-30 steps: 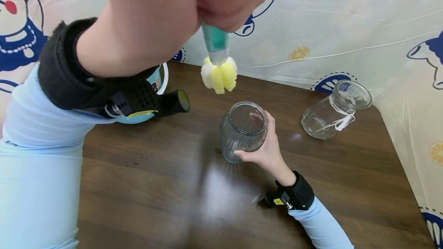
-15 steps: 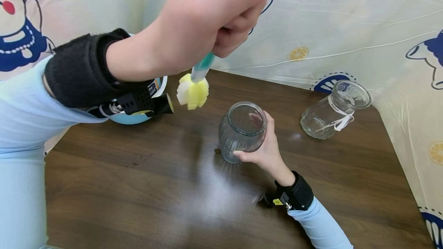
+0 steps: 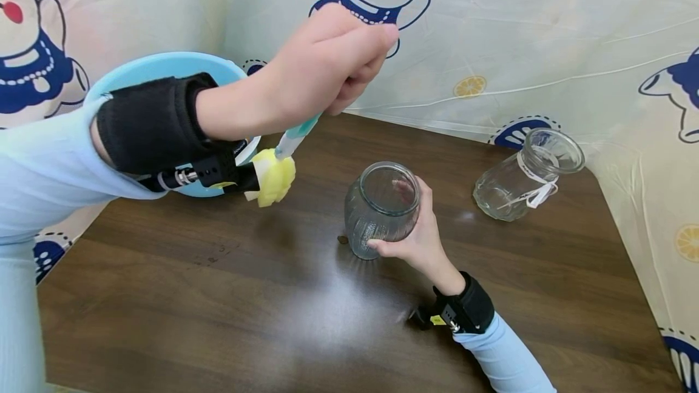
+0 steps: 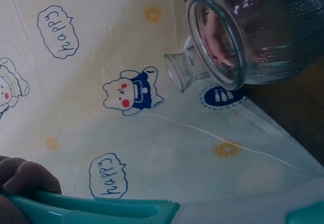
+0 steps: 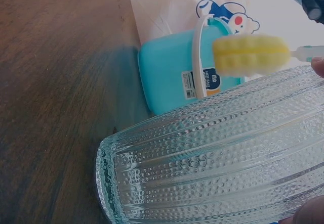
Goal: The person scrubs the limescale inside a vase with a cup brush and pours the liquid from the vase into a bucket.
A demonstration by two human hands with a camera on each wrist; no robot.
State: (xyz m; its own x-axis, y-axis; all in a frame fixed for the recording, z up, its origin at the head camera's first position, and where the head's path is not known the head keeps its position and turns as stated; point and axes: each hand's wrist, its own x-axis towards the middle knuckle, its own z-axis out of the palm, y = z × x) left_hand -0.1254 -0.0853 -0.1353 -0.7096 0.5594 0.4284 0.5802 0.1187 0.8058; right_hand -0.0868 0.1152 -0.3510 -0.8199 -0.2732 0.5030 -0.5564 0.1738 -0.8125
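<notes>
My left hand (image 3: 322, 71) grips the teal and white handle (image 4: 101, 209) of a bottle brush in the air, left of and above a glass jar. The brush's yellow and white sponge head (image 3: 277, 178) points down and to the left, in front of the blue bucket. With my right hand (image 3: 423, 244) I hold the ribbed glass jar (image 3: 363, 220) by its right side; it stands on the table, mouth upward. In the right wrist view, the sponge head (image 5: 250, 54) shows beyond the jar's textured wall (image 5: 212, 153), apart from it.
A light blue bucket (image 3: 164, 65) with a white handle stands at the back left, partly behind my left forearm. A second glass jar (image 3: 499, 190) with a white ribbon bow is at the right. A patterned sheet (image 3: 524, 35) borders the brown table (image 3: 218, 296).
My left hand has moved down and forward. The brush head has swung left and lower, from above the jar to near the bucket. My right hand and the jar have stayed in place.
</notes>
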